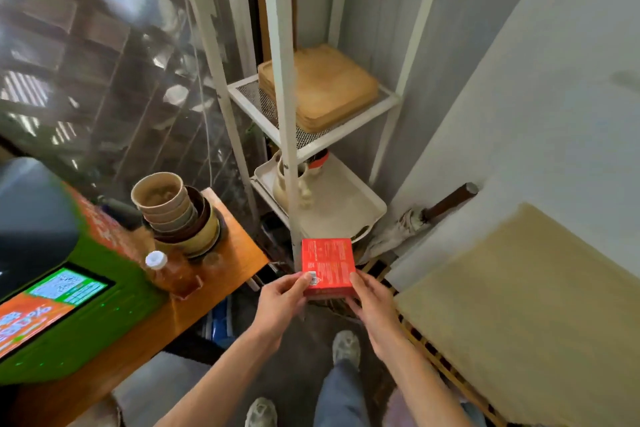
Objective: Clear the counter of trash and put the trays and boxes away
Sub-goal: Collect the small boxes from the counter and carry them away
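Observation:
I hold a red box (pixel 327 265) with white print and a barcode in both hands, in front of a white metal shelf rack (pixel 284 80). My left hand (pixel 280 302) grips its left edge, thumb by the barcode. My right hand (pixel 375 308) grips its right edge. A stack of tan wooden trays (pixel 329 87) lies on the rack's mesh shelf. On the shelf below, a pale plastic tray (pixel 346 204) carries a cream jug (pixel 284 187). The wooden counter (pixel 221 274) is at my left.
On the counter stand stacked brown bowls and cups (pixel 173 208), a capped bottle (pixel 162 270) and a green kiosk with a screen (pixel 52 302). A clear plastic curtain (pixel 104 62) hangs behind. A yellow mat on a slatted bench (pixel 519 305) lies at the right.

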